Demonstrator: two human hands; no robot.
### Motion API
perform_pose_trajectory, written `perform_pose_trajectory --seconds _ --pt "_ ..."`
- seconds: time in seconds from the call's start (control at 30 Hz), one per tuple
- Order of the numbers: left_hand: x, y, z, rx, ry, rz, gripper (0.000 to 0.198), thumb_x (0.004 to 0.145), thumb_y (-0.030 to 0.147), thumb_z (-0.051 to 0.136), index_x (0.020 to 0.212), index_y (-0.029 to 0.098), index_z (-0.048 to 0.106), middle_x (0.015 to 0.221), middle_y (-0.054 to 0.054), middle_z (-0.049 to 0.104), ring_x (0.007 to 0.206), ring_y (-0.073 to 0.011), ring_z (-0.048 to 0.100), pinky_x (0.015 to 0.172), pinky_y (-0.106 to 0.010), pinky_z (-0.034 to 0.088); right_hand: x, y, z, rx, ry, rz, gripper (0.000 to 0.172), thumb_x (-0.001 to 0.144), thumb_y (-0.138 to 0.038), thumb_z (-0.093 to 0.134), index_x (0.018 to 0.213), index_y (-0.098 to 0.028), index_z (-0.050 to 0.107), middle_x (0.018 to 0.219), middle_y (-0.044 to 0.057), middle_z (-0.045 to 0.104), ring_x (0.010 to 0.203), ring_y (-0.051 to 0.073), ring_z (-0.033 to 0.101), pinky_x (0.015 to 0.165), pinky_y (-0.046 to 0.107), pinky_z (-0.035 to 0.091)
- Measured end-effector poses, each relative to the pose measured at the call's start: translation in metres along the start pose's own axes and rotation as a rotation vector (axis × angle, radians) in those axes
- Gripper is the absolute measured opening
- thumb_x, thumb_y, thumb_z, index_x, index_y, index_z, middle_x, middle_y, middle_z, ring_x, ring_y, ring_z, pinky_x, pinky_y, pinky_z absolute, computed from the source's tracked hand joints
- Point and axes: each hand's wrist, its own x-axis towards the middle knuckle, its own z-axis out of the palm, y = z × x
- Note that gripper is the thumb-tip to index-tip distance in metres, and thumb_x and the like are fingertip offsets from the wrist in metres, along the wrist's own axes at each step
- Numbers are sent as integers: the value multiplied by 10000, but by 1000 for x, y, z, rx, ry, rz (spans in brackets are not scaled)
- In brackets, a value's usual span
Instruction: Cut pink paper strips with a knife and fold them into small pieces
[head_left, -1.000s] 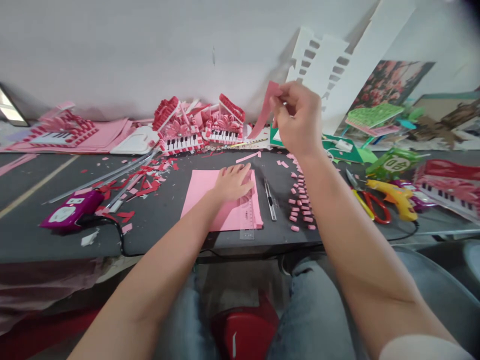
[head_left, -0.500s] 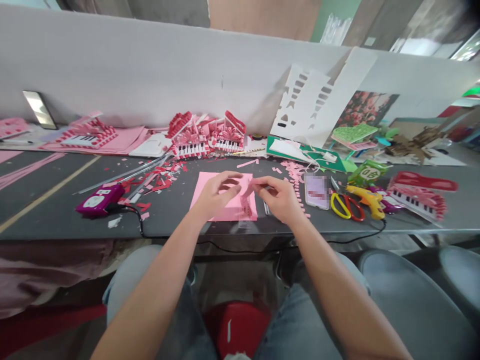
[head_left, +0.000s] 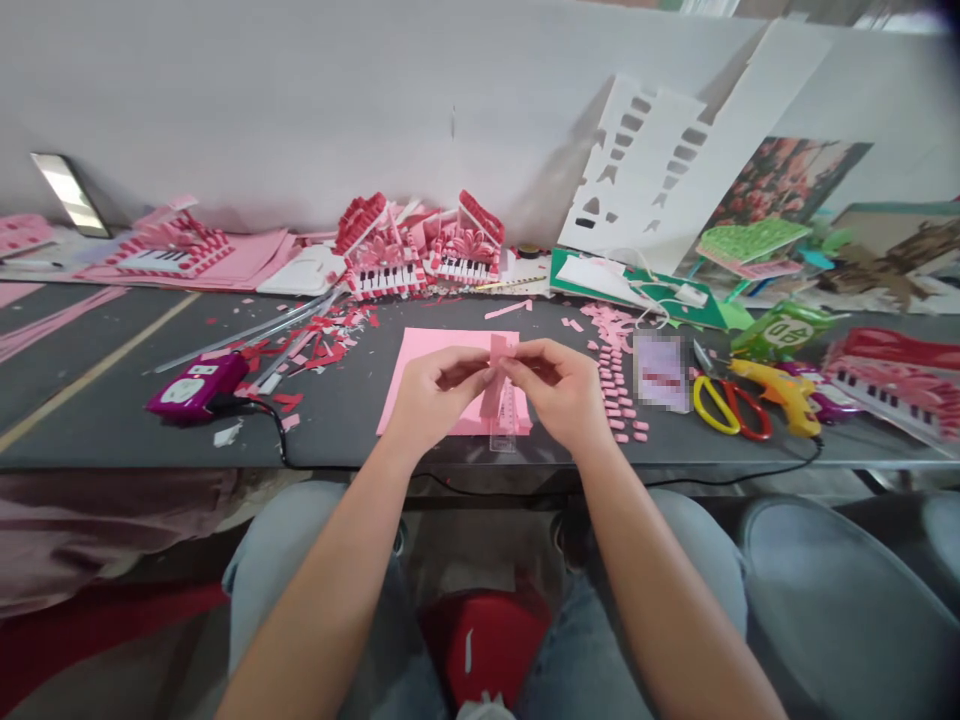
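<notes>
A narrow pink paper strip (head_left: 492, 396) is pinched between the fingertips of my left hand (head_left: 442, 392) and my right hand (head_left: 559, 388), which almost meet at its upper part. Beneath the hands a larger pink sheet (head_left: 421, 345) lies on the dark table. A clear ruler (head_left: 503, 440) shows under the strip, its lower end reaching past the sheet's front edge. Rows of small rolled pink pieces (head_left: 616, 390) lie just right of my right hand.
Scissors (head_left: 716, 405), a yellow glue gun (head_left: 780, 395) and a phone (head_left: 661, 372) lie right. A purple box (head_left: 196, 388) with a black cable sits left, near paper scraps (head_left: 330, 340). Piano-shaped paper models (head_left: 386, 270) stand behind, along the white wall (head_left: 300, 110).
My left hand has come in from being spread over the sheet and now pinches the strip beside my right hand. The camera view has tilted down.
</notes>
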Motion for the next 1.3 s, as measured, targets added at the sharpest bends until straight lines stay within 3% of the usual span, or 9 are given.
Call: perform_pose_trajectory --seconds 0.2,0.4,0.57,0.87,1.07,1.3 --pt "0 1 4 -13 -11 14 321 842 438 861 1039 187 830 1013 -99 834 902 -241 790 832 -360 662 0 8 -6 -20 -63 -2 164 906 -358 752 930 -206 809 952 56 816 840 199 750 818 363 614" --pt "0 -2 3 68 34 -4 291 876 454 808 938 171 831 846 -69 806 776 -205 751 709 -312 633 1 12 -8 -80 -116 -19 172 897 -301 743 1033 -202 779 980 64 808 868 199 750 815 361 601" --pt "1 0 2 72 -41 -22 255 883 411 790 953 170 834 841 -65 801 746 -190 731 681 -300 618 2 14 -7 -64 -79 -26 176 880 -306 757 1015 -195 729 931 56 791 858 193 747 798 347 598" --pt "0 6 -2 119 -182 -21 229 961 358 707 1043 193 844 956 -69 824 869 -216 756 795 -335 632 1 11 -4 -99 -73 -25 147 901 -301 713 950 -205 814 948 50 826 825 202 757 820 368 621" --pt "2 6 -6 110 -53 -13 312 912 448 783 1068 183 832 997 -99 825 870 -222 768 789 -337 641 -1 12 -3 -104 -102 -25 196 914 -321 715 1011 -215 848 987 56 833 871 217 764 811 359 617" --pt "2 4 -1 106 -26 7 284 909 446 770 952 173 832 854 -78 805 780 -202 745 710 -310 615 -5 12 0 -196 -121 -124 211 952 -265 669 1050 -228 852 968 57 802 855 185 712 761 315 571"
